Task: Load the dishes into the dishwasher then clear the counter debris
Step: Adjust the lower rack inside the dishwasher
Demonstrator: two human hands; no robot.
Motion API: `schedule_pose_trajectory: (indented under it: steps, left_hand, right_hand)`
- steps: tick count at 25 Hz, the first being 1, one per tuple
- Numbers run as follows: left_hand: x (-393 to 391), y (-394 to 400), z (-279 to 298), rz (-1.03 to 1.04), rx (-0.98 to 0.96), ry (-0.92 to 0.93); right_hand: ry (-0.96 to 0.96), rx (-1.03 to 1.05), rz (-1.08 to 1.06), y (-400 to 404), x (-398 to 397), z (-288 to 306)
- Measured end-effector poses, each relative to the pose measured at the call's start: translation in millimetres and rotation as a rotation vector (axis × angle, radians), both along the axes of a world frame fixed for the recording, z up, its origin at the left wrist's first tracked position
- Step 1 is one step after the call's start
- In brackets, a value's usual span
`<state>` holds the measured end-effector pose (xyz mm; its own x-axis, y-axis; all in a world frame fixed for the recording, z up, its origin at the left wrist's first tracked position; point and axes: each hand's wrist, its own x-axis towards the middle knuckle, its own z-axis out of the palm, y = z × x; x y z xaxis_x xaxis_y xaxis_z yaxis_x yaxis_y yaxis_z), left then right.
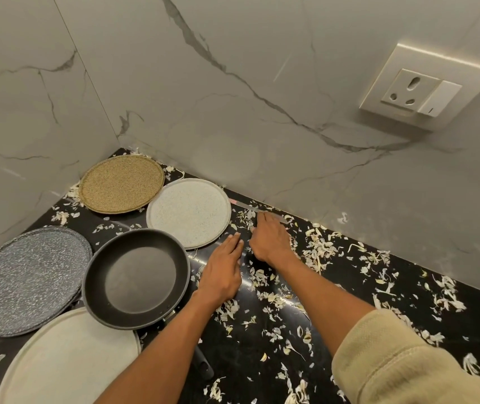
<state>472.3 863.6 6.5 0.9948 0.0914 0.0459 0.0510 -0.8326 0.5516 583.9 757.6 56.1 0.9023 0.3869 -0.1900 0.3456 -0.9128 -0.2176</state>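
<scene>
On the black counter (233,360) lie a tan speckled plate (121,183) in the corner, a pale speckled plate (188,212), a dark grey speckled plate (26,279), a cream plate (69,363) and a black frying pan (135,277). Garlic-like peel scraps (317,249) are scattered all over the counter. My left hand (223,268) lies flat, palm down, fingers together, beside the pale plate. My right hand (269,239) rests palm down on the scraps, cupped, just in front of a knife (254,209) by the wall.
Marble walls meet in a corner behind the plates. A wall socket with a switch (425,90) sits high on the right wall. The pan's handle (200,363) points toward me under my left forearm.
</scene>
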Motion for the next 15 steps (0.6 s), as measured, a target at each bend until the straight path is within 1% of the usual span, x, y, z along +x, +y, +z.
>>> schedule_pose_trajectory:
  steps: [2, 3, 8, 12, 15]
  left_hand:
    - [1.1, -0.2, -2.3, 0.019, 0.015, -0.013]
    - [1.7, -0.5, -2.3, 0.027, 0.026, -0.017]
    - [3.3, -1.7, 1.2, 0.033, 0.086, -0.008]
    - [8.9, -2.4, 6.7, 0.047, 0.163, -0.029]
    - [21.0, -2.1, 14.6, 0.046, 0.201, -0.028]
  right_hand:
    - [-0.178, -0.009, -0.009, 1.9, -10.3, -0.5]
    - [-0.22, -0.019, -0.014, -0.8, -14.5, -1.6]
    - [-0.238, -0.053, -0.034, -25.4, -27.0, -16.0]
    - [-0.207, 0.005, -0.159, -27.7, -25.9, -11.4]
    - [-0.202, -0.01, -0.172, -23.9, -29.2, -12.5]
